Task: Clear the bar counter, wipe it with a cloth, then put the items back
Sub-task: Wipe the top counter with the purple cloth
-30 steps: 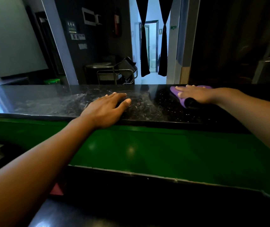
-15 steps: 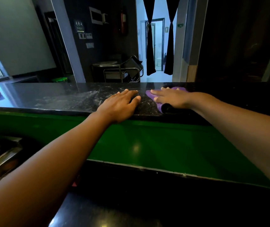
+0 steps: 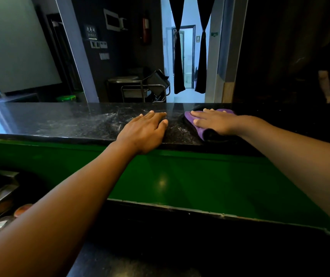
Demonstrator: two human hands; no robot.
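Fingers [image 3: 201, 116] flat on purple cloth [image 3: 199, 130], fold running near-to-far

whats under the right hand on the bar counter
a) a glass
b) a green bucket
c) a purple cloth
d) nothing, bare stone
c: the right hand lies flat with straight fingers on a purple cloth spread on the dark counter, while the left hand rests on bare stone beside it.
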